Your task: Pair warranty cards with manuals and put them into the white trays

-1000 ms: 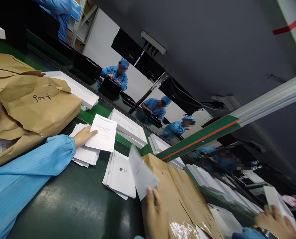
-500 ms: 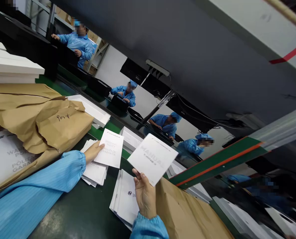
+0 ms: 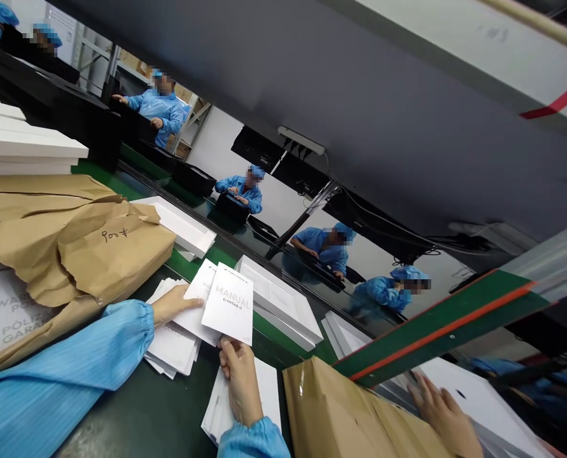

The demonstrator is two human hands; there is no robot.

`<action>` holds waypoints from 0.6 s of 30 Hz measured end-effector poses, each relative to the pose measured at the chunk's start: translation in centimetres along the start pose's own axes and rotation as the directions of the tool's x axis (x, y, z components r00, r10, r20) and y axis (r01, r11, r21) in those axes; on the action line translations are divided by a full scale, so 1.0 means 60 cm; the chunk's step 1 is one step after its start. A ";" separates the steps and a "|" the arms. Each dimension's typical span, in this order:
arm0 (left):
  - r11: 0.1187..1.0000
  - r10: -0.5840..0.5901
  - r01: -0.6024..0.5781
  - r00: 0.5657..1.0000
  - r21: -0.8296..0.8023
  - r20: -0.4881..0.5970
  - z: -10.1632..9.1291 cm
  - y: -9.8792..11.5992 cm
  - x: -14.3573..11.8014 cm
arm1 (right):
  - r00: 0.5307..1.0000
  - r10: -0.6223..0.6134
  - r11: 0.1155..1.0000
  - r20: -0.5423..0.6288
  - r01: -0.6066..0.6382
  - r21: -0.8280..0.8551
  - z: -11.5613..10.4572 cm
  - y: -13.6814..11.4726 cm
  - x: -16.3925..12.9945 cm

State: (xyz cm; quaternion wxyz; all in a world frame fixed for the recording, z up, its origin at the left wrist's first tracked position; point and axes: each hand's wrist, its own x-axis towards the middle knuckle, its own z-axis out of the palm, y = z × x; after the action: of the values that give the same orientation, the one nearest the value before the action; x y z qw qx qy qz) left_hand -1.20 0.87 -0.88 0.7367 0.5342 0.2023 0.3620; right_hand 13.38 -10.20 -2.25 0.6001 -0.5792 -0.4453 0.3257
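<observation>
My left hand [image 3: 174, 304] pinches a white warranty booklet [image 3: 195, 323], thumb on top, above a loose pile of white booklets [image 3: 178, 350]. In my right hand [image 3: 241, 375] is a white booklet printed "MANUAL" [image 3: 230, 302], gripped at its lower edge. The manual overlaps the right part of the warranty booklet and hides most of its print. Below my right wrist lies another pile of booklets [image 3: 266, 391] on the dark green table [image 3: 140, 413].
Torn brown paper packages [image 3: 116, 254] lie at left; another brown package [image 3: 340, 407] stands at right. Open white boxes [image 3: 283, 299] line the belt beyond. Another person's hand [image 3: 443, 413] touches a white box [image 3: 474, 394] at right. A green post [image 3: 436, 331] slants across.
My right hand has brought the manual leftward over the warranty booklet; its print now faces me straighter. My left hand has shifted slightly left and down. Another person's hand has appeared at right.
</observation>
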 end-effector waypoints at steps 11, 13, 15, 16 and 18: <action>0.999 0.042 -0.042 0.997 -0.007 -0.062 0.000 -0.006 -0.002 | 0.961 0.246 0.822 -0.128 -0.137 0.553 -0.009 -0.026 -0.005; 0.999 0.042 -0.044 0.998 -0.025 -0.054 0.001 -0.005 -0.003 | 0.952 0.258 0.810 -0.164 -0.121 0.573 -0.012 -0.030 -0.006; 0.998 0.048 -0.051 0.996 -0.036 -0.078 0.002 -0.004 -0.003 | 0.952 0.248 0.823 -0.177 -0.111 0.557 -0.014 -0.029 -0.006; 0.998 0.052 -0.056 0.995 -0.042 -0.091 0.003 -0.004 -0.004 | 0.955 0.235 0.831 -0.180 -0.101 0.548 -0.014 -0.027 -0.007; 0.996 0.059 -0.066 0.993 -0.063 -0.100 0.004 -0.002 -0.005 | 0.959 0.207 0.841 -0.192 -0.074 0.536 -0.016 -0.023 -0.008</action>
State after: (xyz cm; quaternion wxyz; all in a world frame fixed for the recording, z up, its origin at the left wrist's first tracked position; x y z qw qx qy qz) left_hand -1.22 0.46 -0.96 0.7314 0.4974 0.2092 0.4170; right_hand 13.91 -11.16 -0.91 0.7591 -0.4604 -0.2189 0.4047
